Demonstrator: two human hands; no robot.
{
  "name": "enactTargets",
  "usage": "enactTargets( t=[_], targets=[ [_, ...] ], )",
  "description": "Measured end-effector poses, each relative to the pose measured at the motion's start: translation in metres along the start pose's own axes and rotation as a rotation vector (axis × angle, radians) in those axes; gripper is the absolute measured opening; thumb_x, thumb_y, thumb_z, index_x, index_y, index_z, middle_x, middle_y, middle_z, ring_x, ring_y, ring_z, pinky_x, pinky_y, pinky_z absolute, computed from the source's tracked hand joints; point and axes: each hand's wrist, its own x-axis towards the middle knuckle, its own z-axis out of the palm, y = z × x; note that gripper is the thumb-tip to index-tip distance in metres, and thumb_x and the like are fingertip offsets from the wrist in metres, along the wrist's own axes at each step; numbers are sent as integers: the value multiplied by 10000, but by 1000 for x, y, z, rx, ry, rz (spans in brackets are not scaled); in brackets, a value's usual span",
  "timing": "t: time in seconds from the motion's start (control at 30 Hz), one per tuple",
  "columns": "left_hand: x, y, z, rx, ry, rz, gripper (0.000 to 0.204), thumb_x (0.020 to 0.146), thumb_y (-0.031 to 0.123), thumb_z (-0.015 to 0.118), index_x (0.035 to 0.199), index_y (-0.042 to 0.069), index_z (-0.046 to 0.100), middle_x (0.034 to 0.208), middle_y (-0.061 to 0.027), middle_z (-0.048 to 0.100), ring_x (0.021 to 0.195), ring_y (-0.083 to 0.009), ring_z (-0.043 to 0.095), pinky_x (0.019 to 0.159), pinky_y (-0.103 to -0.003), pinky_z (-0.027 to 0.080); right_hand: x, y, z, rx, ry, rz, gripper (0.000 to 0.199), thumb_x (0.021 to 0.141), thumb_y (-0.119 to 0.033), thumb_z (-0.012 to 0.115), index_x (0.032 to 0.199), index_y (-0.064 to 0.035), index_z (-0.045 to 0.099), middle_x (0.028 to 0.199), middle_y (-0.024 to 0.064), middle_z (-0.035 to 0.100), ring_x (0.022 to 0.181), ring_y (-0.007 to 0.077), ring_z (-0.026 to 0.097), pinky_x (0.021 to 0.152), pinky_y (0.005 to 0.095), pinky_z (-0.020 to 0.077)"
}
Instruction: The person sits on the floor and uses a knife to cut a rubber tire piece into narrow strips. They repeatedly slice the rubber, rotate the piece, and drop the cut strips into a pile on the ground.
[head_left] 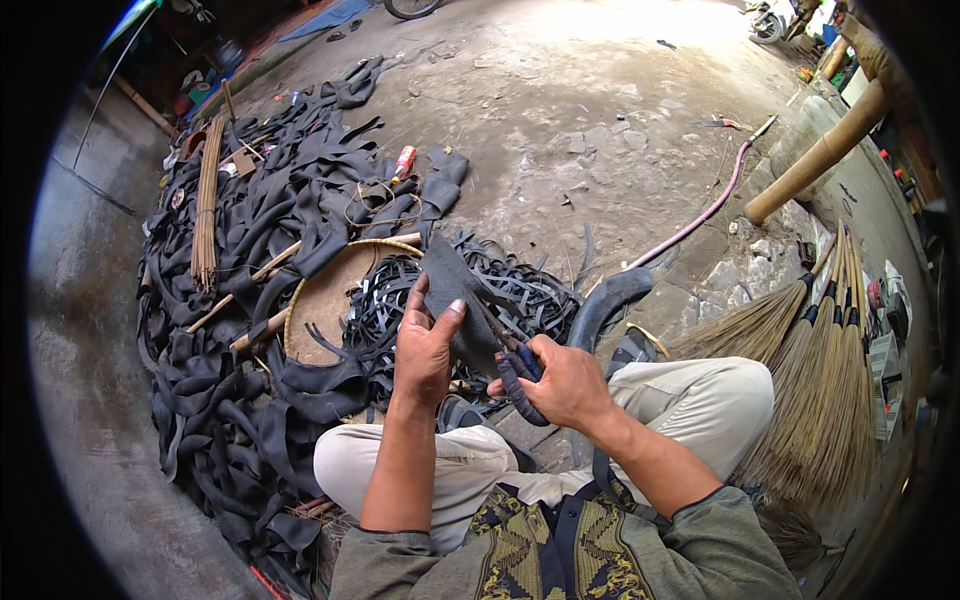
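Observation:
My left hand (428,345) grips a flat piece of black rubber (455,290), thumb on its near face and fingers behind. My right hand (568,382) is closed round the wrapped dark handles of a pair of scissors (520,385). The blades reach up to the right edge of the rubber and are partly hidden by it. Just beyond my hands lies a tangled heap of thin black rubber strips (385,310), partly on a round woven tray (325,300).
A large pile of black rubber pieces (250,400) spreads along the left, with a bundle of thin sticks (207,205) on top. Straw brooms (800,400) lie at the right near a bamboo pole (820,150). A curved black tube (605,300) rests beyond my right knee.

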Motion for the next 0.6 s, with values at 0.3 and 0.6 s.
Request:
enactTargets(
  t=[0.3, 0.6],
  targets=[
    [-9, -6, 9, 188, -78, -71, 744, 947, 1, 654, 1568, -34, 246, 1335, -137, 587, 1127, -175, 627, 985, -316, 522, 7, 3, -5, -89, 96, -127, 682, 730, -623, 846, 894, 4, 636, 728, 185, 675, 708, 420, 686, 657, 471, 524],
    [-1, 5, 4, 180, -87, 5, 685, 952, -3, 609, 1575, 93, 341, 1315, -129, 581, 1091, -166, 633, 960, -304, 539, 4, 3, 3, 31, 5, 6, 631, 759, -594, 842, 897, -9, 649, 722, 176, 690, 689, 403, 695, 625, 467, 521]
  ],
)
